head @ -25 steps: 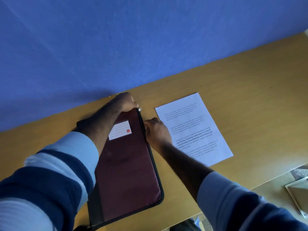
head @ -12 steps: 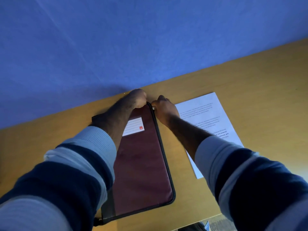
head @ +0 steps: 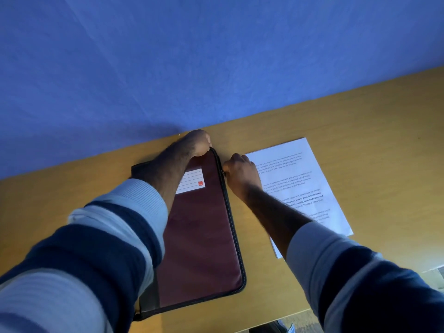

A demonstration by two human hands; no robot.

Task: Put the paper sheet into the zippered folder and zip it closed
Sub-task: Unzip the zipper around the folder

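A maroon zippered folder [head: 204,236] with a black zip edge and a white label lies flat on the wooden table [head: 372,140]. My left hand [head: 198,143] is closed on the folder's far corner and holds it down. My right hand [head: 240,174] is at the folder's right edge just below that corner, fingers pinched on the small metal zip pull. The printed paper sheet [head: 307,183] lies flat on the table to the right of the folder, partly under my right forearm.
A blue wall [head: 216,56] rises straight behind the table's far edge. The table's near edge runs along the bottom right, with floor showing past it.
My right hand went up the folder's right edge to the far corner, then came back down a little along the zip. My left hand has kept its hold on the corner.
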